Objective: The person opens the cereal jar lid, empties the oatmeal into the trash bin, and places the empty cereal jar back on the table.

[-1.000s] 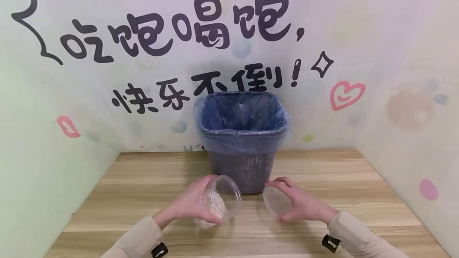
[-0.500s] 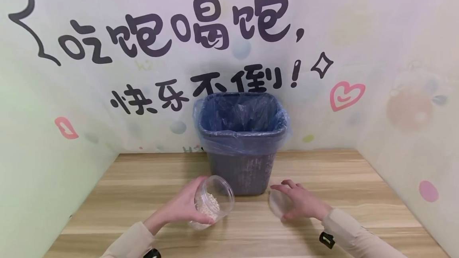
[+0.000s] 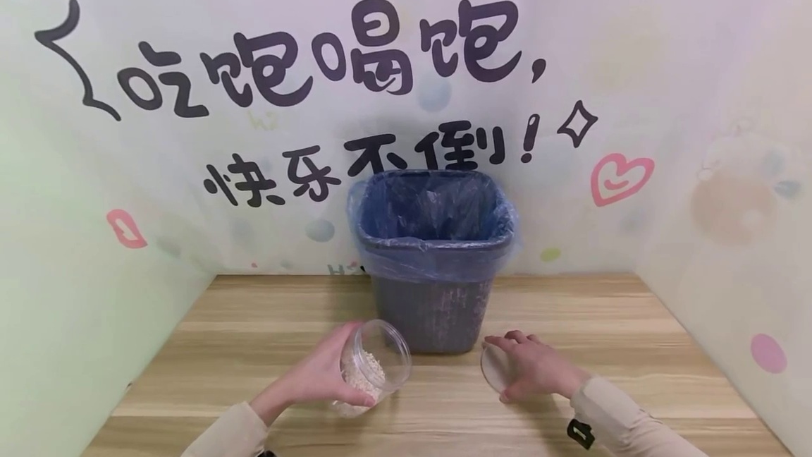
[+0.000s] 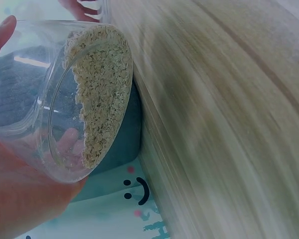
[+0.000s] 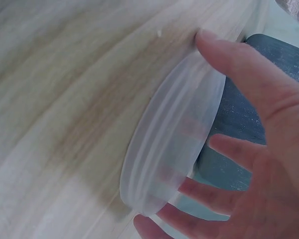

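A clear plastic jar partly filled with rolled oats is held tilted in my left hand, its open mouth facing up and right. Thumb and fingers curl round the jar's side. My right hand is over a round translucent lid that appears to lie flat on the table. In the right wrist view its fingers are spread and loose about the lid's rim, with the thumb at one end. Whether a fingertip still touches the lid is hard to tell.
A dark grey bin with a blue plastic liner stands behind both hands. It is on a wood-grain table. Walls printed with lettering and shapes rise at the back and both sides.
The right hand has lowered the lid onto the table, moved slightly right and loosened its fingers. The left hand, still holding the jar, has shifted a little left.
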Available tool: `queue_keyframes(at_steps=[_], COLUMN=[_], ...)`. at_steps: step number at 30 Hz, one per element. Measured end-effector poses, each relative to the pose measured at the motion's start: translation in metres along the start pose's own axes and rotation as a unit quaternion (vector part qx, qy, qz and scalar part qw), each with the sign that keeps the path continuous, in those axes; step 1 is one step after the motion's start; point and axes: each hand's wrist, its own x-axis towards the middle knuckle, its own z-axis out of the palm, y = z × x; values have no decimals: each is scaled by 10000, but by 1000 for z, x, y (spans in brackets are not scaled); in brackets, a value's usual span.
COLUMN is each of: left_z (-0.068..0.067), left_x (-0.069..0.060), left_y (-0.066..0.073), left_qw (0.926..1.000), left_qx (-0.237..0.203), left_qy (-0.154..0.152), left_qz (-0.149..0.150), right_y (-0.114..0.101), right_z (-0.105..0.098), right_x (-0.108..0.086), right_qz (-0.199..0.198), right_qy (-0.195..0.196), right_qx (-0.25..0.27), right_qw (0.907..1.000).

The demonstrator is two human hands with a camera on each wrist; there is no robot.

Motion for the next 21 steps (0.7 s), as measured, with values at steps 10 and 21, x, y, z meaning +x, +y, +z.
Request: queue_keyframes(at_steps=[10, 21], left_z=[0, -5], left_x=[-5, -11], left_y=[-1, -5], left_qw=[10000, 9996], left_qx=[11, -47], left_qy=[10, 110], left_qz=[-40, -266], right_y=[2, 8], right_z=[-5, -19], right_x=[-1, 13], right_qz=[-222, -710], right_qy=[-108, 665], right_qx=[303, 220], right_qw=[9992, 9950])
